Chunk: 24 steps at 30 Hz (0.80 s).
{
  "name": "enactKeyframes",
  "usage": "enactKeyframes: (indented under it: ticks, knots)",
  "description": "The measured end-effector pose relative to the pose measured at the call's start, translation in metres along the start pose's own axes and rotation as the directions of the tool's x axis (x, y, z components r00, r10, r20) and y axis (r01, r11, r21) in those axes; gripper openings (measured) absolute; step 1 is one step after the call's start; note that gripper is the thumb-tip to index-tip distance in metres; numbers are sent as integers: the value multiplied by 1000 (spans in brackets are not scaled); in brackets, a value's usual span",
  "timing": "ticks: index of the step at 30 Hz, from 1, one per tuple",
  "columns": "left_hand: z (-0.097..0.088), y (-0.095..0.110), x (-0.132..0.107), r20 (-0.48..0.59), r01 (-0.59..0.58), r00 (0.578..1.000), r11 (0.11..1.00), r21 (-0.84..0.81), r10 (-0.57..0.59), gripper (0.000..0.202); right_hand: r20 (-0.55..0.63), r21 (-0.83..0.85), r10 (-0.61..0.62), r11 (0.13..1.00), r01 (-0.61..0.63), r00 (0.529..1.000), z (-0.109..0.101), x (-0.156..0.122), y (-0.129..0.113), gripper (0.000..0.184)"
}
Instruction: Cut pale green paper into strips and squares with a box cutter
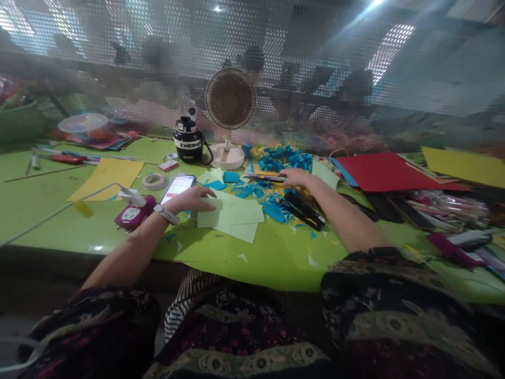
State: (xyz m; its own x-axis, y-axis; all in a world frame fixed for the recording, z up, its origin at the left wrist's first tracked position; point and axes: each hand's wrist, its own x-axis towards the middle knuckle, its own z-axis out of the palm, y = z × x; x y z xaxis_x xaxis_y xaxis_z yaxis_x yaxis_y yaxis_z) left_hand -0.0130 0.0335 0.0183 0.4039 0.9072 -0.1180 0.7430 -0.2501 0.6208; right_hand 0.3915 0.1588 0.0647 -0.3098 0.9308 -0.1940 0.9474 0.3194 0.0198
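Observation:
Light green paper sheets [232, 213] lie overlapping in front of me. My left hand [194, 200] rests at their left edge, fingers apart, with a white band on the wrist. Beside it lies a lit phone [178, 187]. Farther right, my right hand [296, 178] has its fingers curled down at the right end of a small pile of coloured papers [262, 172]; what they grip is hard to make out. A black stapler-like tool [303, 209] lies just below that hand. Blue paper scraps [272, 210] are scattered between the hands.
A fan [230, 100] and a black bottle [188, 141] stand at the back. Blue and yellow paper pieces [284, 157] are heaped behind the right hand. Left are a tape roll [154, 181], purple power adapter [136, 213] and yellow sheet [106, 176]; right, a red sheet [394, 172].

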Motion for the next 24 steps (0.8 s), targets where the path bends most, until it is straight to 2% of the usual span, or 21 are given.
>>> enactKeyframes:
  ticks: [3,6,8,13,15,17,18,21,24]
  knots:
    - [5,2,-2,-130,-110,984,990,84,120,62,63,-62,17,998,-13,998,6,23,-10,54]
    - [13,10,-4,-209,-281,927,946,159,310,54,94,-116,35,993,-24,995,10,32,-15,53]
    - [21,17,-5,-176,-323,921,933,158,349,54,93,-144,43,989,-29,995,10,32,-18,52]
    - [39,29,-3,-91,-282,948,935,214,306,60,-3,-199,103,975,-102,995,-2,16,-26,55]
    - [43,29,-2,-89,-289,945,933,215,314,58,-130,-184,166,965,-188,977,-10,2,-30,60]
    - [44,27,1,-85,-306,941,932,194,326,51,-290,-100,251,952,-291,923,-16,-19,-33,58]
    - [44,26,2,-82,-308,942,934,180,326,48,-330,-48,292,945,-324,898,-17,-33,-35,53]
    - [44,22,7,-62,-315,944,940,134,325,41,-325,66,341,939,-338,882,-8,-85,-42,41]
    - [45,19,11,-30,-327,943,942,80,330,38,-358,97,319,947,-305,877,15,-138,-50,31]
